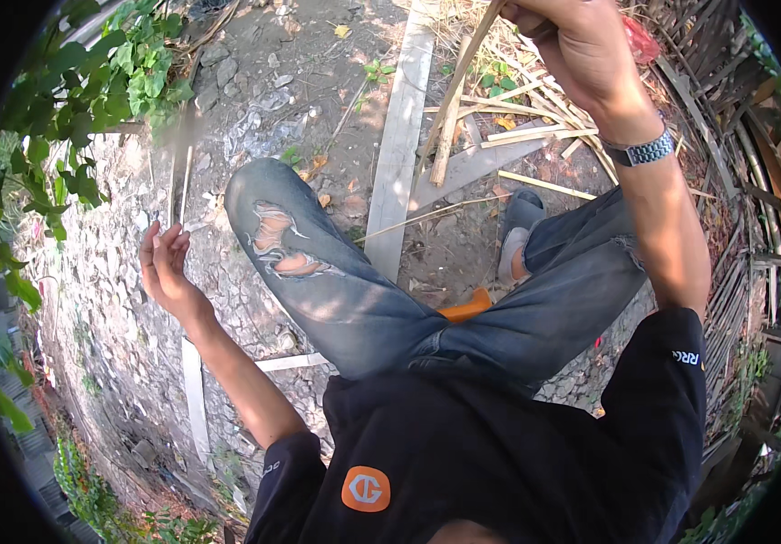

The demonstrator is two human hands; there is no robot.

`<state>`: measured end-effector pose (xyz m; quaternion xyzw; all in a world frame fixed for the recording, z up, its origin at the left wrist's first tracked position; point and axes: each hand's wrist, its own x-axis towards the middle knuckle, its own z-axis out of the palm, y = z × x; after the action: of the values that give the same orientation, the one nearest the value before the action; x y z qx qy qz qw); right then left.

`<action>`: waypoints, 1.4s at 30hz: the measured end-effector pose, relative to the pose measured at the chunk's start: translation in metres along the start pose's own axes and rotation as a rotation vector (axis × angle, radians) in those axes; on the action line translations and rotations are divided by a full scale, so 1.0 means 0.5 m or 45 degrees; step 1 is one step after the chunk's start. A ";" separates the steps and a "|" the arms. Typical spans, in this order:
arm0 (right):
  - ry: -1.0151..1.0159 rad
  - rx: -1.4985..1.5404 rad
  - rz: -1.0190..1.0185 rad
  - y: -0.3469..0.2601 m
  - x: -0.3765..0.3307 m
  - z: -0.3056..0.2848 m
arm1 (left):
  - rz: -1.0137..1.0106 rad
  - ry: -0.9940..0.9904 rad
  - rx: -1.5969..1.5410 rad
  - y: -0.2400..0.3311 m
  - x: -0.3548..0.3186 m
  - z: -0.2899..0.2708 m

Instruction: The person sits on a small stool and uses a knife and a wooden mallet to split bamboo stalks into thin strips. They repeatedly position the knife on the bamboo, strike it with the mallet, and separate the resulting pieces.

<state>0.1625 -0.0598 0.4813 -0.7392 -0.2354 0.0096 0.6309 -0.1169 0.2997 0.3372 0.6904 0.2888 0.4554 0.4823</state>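
At the top right, my right hand (576,54) is closed around a long thin bamboo strip (456,86), which slants down and left from the fingers. Part of the grip is cut off by the picture's edge. Out to the left is my left hand (168,267), its fingers loosely curled and apart. Just above those fingertips stands a motion-blurred, narrow brownish strip (180,168); no grip on it is visible. Below my right hand, several split bamboo pieces (535,134) lie in a loose heap, with a thicker stick (446,145) beside them.
A grey wooden plank (399,154) runs along the ground ahead of my bent legs (354,299). An orange object (468,306) shows between them, mostly hidden. Leafy vines (82,100) hang at the left, and a slatted wooden fence (762,199) borders the right. Stony soil surrounds me.
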 end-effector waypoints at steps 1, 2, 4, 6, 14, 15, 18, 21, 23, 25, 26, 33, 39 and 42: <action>-0.049 -0.256 -0.009 -0.008 -0.012 0.021 | 0.055 0.002 -0.155 0.050 -0.003 0.008; -0.366 0.136 -0.245 0.047 -0.003 0.033 | 0.116 -0.004 -0.324 0.098 -0.010 0.031; -0.406 0.202 -0.142 0.054 -0.025 0.073 | 0.215 -0.522 -0.297 0.192 -0.049 0.138; -0.447 0.281 -0.091 0.058 -0.045 0.110 | 0.227 -0.824 -0.257 0.235 -0.098 0.240; -0.396 0.502 0.127 0.090 -0.137 0.132 | 0.102 -1.110 -0.019 0.072 -0.160 0.395; -0.281 0.553 0.125 0.113 -0.159 0.128 | 0.052 -1.029 -0.095 0.048 -0.165 0.387; 0.084 0.113 0.436 0.270 -0.247 0.107 | -0.066 -0.734 -0.298 -0.001 -0.153 0.356; 0.253 0.492 1.149 0.382 -0.373 0.129 | -0.092 -0.432 -0.411 0.016 -0.158 0.328; 0.253 0.591 1.473 0.479 -0.463 0.147 | -0.009 -0.305 -0.489 0.063 -0.148 0.318; 0.201 0.689 1.647 0.498 -0.497 0.175 | 0.100 -0.232 -0.501 0.089 -0.145 0.305; 0.175 0.741 1.733 0.510 -0.509 0.192 | 0.155 -0.197 -0.506 0.098 -0.145 0.300; 0.362 0.778 1.796 0.600 -0.491 0.289 | 0.253 -0.086 -0.579 0.065 -0.124 0.288; 0.470 0.872 1.851 0.641 -0.460 0.297 | 0.151 0.014 -0.592 0.064 -0.127 0.271; 0.549 0.989 1.842 0.627 -0.448 0.300 | 0.175 0.008 -0.659 0.071 -0.138 0.259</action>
<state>0.0219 -0.0305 0.0937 -0.4244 0.4407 0.3496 0.7096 -0.0295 0.1765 0.3305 0.5608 0.1167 0.5478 0.6097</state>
